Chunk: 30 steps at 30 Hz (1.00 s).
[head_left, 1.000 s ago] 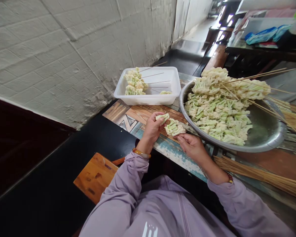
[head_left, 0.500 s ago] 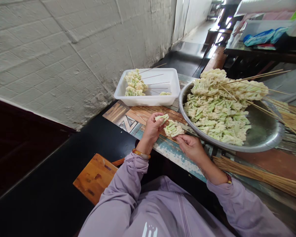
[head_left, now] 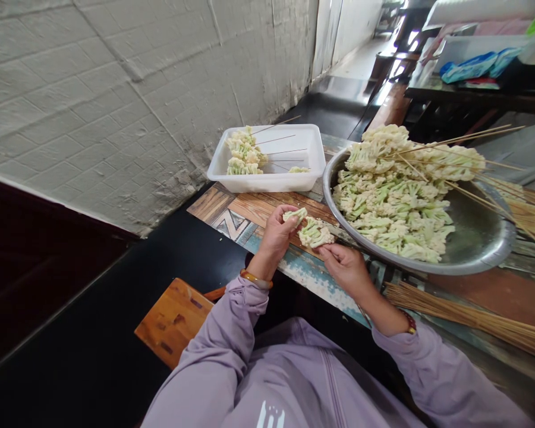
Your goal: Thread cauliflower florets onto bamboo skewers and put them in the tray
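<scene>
My left hand [head_left: 277, 235] is closed, pinching a small pale-green cauliflower floret [head_left: 295, 215] between thumb and fingers. Close beside that floret is a larger cauliflower piece [head_left: 314, 233], at the fingertips of my right hand [head_left: 345, 267]. My right fingers are pinched together on what looks like a bamboo skewer under this piece; most of the stick is hidden by the hand, and a thin end shows below the wrist. Right of my hands, a wide metal basin [head_left: 485, 257] holds many loose cauliflower florets [head_left: 396, 208], with finished-looking cauliflower skewers [head_left: 450, 160] lying across the top.
A white plastic tub [head_left: 289, 182] with several skewered cauliflower pieces [head_left: 245, 156] stands by the wall. A bundle of bamboo skewers [head_left: 468, 318] lies on the table [head_left: 258, 208] near my right forearm. A wooden stool [head_left: 173, 321] is at lower left.
Both hands stay close together, with the floret and the larger piece shifted very slightly to the right. Nothing has been let go.
</scene>
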Tool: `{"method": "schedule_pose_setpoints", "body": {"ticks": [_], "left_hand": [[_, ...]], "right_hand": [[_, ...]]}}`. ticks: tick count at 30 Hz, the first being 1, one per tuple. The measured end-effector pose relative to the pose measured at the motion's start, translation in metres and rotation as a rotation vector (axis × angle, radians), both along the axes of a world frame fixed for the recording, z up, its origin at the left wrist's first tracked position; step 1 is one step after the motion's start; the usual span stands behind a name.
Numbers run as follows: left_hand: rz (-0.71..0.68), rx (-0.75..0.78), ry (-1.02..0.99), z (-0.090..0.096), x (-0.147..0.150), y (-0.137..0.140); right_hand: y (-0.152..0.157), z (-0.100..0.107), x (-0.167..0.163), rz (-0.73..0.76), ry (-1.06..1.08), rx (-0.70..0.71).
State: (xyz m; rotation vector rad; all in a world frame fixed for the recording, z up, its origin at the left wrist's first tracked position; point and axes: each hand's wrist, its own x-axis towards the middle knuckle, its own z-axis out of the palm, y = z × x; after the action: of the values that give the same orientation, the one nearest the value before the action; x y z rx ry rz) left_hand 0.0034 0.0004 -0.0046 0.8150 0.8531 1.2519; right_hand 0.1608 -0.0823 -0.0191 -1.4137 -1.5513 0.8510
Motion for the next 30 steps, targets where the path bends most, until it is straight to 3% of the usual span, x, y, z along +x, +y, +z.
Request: {"method": "schedule_pose_setpoints", "body": {"ticks": [15,30], "left_hand": [[-0.11,-0.068,-0.067,0.005,-0.0057,-0.0016],[-0.071,-0.078,-0.067,-0.0032,-0.0048,-0.0004]], "right_hand": [[0.0013,-0.0003,0.0031,0.031,0.054,-0.031],[0.0007,0.0029,0.0033,0.007,-0.094,0.038]]}}
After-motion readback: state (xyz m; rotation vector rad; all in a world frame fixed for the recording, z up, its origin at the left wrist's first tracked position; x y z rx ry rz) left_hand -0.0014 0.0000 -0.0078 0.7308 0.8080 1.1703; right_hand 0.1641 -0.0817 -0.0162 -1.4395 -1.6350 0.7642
